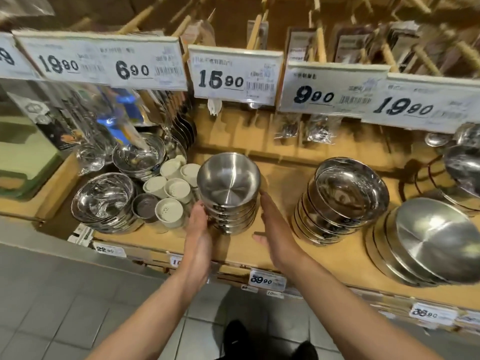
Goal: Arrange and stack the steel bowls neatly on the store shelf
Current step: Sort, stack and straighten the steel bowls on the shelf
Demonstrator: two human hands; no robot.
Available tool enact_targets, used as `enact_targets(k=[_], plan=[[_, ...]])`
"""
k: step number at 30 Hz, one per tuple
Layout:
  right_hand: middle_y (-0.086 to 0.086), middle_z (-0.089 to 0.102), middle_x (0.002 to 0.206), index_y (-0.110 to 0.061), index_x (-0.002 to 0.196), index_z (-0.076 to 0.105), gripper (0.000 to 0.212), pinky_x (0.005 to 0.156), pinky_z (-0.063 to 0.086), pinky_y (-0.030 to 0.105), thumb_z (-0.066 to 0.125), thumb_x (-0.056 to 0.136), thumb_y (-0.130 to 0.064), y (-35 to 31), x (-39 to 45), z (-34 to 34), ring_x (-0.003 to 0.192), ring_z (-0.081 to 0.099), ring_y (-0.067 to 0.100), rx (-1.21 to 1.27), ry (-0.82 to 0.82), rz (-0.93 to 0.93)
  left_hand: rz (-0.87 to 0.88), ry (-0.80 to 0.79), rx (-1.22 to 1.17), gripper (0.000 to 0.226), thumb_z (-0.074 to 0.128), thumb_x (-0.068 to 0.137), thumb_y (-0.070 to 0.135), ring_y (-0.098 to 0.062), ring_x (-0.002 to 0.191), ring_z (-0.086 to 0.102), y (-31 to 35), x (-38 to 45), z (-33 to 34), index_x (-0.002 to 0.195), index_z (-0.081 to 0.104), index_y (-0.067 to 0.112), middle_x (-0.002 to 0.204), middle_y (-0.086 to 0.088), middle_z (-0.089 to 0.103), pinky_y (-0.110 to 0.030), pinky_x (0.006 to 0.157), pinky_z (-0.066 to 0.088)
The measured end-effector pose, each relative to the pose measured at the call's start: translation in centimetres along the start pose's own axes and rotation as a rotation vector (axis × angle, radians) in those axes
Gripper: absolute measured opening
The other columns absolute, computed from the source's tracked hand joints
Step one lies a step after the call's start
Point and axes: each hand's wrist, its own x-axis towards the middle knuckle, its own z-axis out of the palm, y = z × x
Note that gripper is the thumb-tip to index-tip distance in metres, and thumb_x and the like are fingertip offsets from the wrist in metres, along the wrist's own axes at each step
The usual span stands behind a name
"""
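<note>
I see my left hand (198, 229) flat against the bowl stack (230, 193) on the shelf (272, 245), right hand (272, 224) open beside it, fingers straight, gripping nothing

One view only — a wide-angle camera worn on the person's head, looking forward and steeply down at the store shelf (259, 250) from close by. The shelf's front edge crosses the lower third, slanting down to the right; tiled floor (52, 307) fills the bottom left. Both forearms reach in from the bottom edge toward the middle. Price tags (235, 75) hang across the top — straight lines bow near the edges.
</note>
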Motion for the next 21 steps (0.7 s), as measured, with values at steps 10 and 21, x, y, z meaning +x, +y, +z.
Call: enact_targets(k=[10, 21], plan=[[-0.033, 0.072, 0.101, -0.056, 0.097, 0.068, 0.033, 0.113, 0.042, 0.052, 0.035, 0.104, -0.057, -0.1, 1.1, -2.6, 0.103, 0.063, -0.008, 0.017, -0.005, 0.003, -0.158, 0.058, 0.070, 0.025, 0.038, 0.110, 0.038, -0.018, 0.118, 0.068, -1.0, 1.3, 0.1, 0.113, 0.063, 0.041, 0.115, 0.012, 0.074, -0.033, 0.089, 0.056], [-0.047, 0.065, 0.101, -0.076, 0.094, 0.062, 0.033, 0.114, 0.039, 0.057, 0.029, 0.093, -0.077, -0.3, 0.9, -2.0, 0.113, 0.052, -0.012, -0.004, -0.082, -0.009, -0.318, -0.170, 0.021, 0.056, 0.035, 0.096, 0.076, -0.020, 0.137, 0.052, -0.1, 4.6, -0.3, 0.134, 0.062, 0.045, 0.134, 0.018, 0.066, -0.058, 0.106, 0.048]])
